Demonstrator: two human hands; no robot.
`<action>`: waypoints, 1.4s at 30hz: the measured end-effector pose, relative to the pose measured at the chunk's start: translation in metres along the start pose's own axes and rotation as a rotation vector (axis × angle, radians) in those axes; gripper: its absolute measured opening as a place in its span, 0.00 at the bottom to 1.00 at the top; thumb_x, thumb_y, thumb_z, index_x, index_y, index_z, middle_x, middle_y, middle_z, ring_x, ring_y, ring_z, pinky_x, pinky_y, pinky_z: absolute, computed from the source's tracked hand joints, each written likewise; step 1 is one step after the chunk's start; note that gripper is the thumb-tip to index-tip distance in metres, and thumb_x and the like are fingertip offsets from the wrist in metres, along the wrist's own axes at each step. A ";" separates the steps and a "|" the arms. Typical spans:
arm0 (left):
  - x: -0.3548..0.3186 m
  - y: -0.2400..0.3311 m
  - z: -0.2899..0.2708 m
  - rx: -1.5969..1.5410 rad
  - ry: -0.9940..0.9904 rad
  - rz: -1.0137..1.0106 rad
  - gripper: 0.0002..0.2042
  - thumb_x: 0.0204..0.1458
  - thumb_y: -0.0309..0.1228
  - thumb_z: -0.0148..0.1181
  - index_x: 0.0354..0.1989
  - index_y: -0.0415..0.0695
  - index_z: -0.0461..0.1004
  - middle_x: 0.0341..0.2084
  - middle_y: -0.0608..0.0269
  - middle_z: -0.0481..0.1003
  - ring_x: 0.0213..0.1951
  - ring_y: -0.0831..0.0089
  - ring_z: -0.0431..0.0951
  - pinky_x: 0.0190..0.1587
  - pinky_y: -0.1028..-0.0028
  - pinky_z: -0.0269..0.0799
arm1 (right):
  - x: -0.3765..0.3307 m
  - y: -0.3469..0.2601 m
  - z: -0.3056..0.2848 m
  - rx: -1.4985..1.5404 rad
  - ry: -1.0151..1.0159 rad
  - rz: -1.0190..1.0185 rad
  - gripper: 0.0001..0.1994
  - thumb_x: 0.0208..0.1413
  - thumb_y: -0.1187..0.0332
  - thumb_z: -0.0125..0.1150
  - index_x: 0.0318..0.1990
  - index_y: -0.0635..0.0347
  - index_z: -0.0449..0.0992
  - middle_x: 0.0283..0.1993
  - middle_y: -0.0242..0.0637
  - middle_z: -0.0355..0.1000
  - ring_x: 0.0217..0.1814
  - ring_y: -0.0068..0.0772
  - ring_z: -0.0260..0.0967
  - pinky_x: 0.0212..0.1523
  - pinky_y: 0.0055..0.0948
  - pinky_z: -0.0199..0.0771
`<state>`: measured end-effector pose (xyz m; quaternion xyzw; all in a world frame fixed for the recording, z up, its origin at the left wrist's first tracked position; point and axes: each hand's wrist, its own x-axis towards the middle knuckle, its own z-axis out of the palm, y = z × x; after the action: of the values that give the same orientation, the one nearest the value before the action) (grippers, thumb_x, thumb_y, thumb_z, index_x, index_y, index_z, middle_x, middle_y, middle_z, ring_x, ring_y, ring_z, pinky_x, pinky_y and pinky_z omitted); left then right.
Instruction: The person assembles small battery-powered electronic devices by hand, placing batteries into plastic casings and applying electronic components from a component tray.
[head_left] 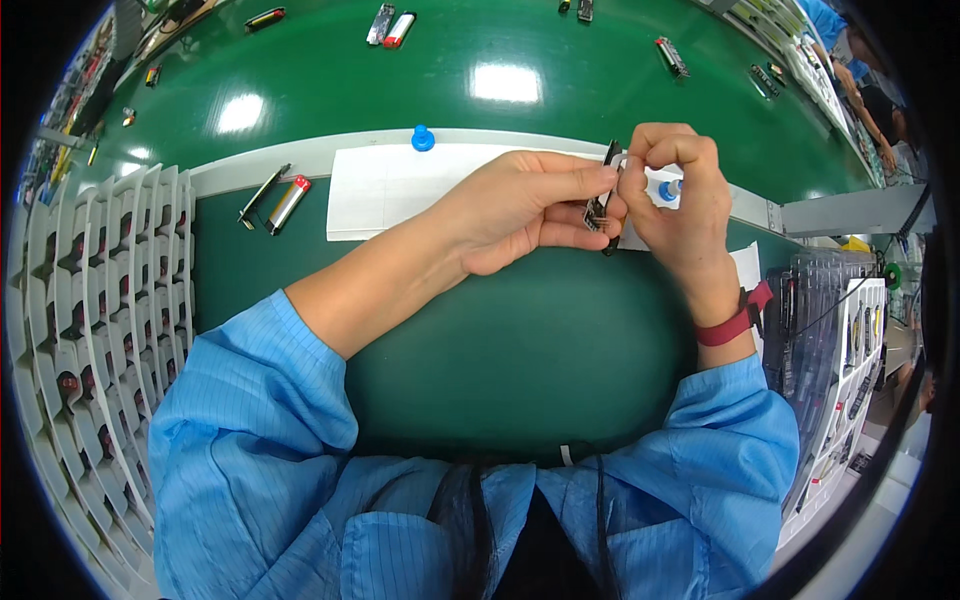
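Note:
My left hand (pixel 515 205) is closed round a small, narrow dark electronic part (pixel 597 207), held upright above the far edge of the work surface between thumb and fingers. Metallic detail shows on its lower end; my fingers cover much of the rest. Close beside it, my right hand (pixel 688 195) is raised with thumb and forefinger pinched together at the part's upper side. Whatever lies in that pinch is too small to make out. Beneath both hands lies white paper (pixel 385 190).
A silver cell with a red end (pixel 288 205) lies beside a dark frame (pixel 262 197). Blue knobs (pixel 423 138) stand at the paper's edge. Stacked white trays (pixel 110 300) rise at left, clear trays (pixel 815 310) at right. Beyond, a green belt (pixel 330 75) carries scattered parts. Another person's arm (pixel 860 105) shows far right.

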<state>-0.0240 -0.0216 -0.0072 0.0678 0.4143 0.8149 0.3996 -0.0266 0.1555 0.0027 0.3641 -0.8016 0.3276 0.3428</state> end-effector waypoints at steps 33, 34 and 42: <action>0.004 0.018 -0.014 0.298 0.061 0.114 0.14 0.49 0.26 0.56 0.45 0.36 0.71 0.34 0.57 0.75 0.36 0.73 0.76 0.44 0.76 0.73 | 0.009 -0.002 -0.014 0.773 -0.034 0.894 0.14 0.45 0.74 0.64 0.38 0.65 0.67 0.32 0.40 0.73 0.32 0.24 0.72 0.35 0.20 0.72; 0.004 0.016 -0.014 0.301 0.057 0.112 0.14 0.49 0.26 0.56 0.45 0.36 0.71 0.34 0.57 0.75 0.36 0.73 0.76 0.44 0.76 0.73 | 0.009 -0.004 -0.012 0.771 -0.029 0.894 0.14 0.45 0.74 0.64 0.38 0.65 0.67 0.32 0.40 0.73 0.32 0.24 0.72 0.35 0.20 0.72; 0.007 0.009 -0.014 0.397 0.089 0.162 0.16 0.49 0.26 0.57 0.46 0.36 0.70 0.36 0.56 0.74 0.37 0.71 0.76 0.43 0.76 0.74 | 0.007 -0.006 -0.002 0.642 0.066 0.795 0.14 0.42 0.75 0.66 0.31 0.65 0.65 0.29 0.40 0.72 0.31 0.24 0.72 0.32 0.19 0.73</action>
<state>-0.0404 -0.0287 -0.0109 0.1421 0.5772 0.7489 0.2930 -0.0244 0.1517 0.0110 0.1075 -0.7258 0.6738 0.0875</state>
